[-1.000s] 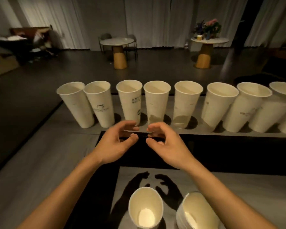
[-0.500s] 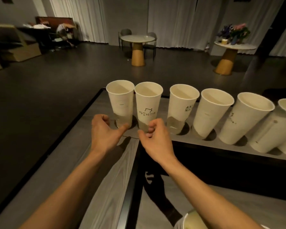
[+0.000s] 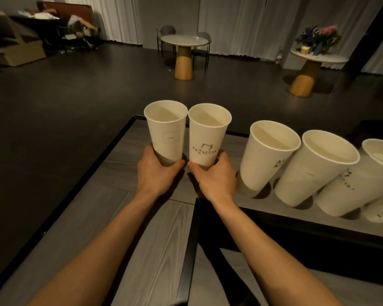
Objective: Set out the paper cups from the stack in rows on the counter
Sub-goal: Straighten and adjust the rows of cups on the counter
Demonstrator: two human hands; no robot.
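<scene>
**Entry: cup row, far-left end. Logged from my remote station.**

**Change noted:** Half a sec back both grips hung loose near the bases of the two end cups and held nothing. Now each has hold of a cup. The gap betw. second cup and third cup is wider than before, so the pair has shifted left. My read: the row end is being re-spaced or the pair picked up to move. No fresh cup is coming off the stack, which is out of view.

**1. End cup** (image 3: 166,129): white paper, small plain label.
- Loc.: left end of row, over the back corner of the desk (image 3: 150,228).
- Mouth up, long axis approx. vertical.
- Left grip (image 3: 157,173) is wrapped round the lower wall, thumb across the front.
- Base is hidden, so I can't tell if it's lifted.

**2. Second cup** (image 3: 208,133): white paper, printed logo facing me.
- Loc.: just right of no. 1, rims touching or v. nearly.
- Mouth up, axis approx. vertical.
- Right grip (image 3: 215,175) is closed round the lower wall in the same way.
- Base also hidden.

**3. Third cup** (image 3: 268,155) and **fourth cup** (image 3: 318,168), plus more to the right.
- Standing on the desk, not held.
- Mouths up. They appear to lean rightward, prob. a lens effect.
</scene>
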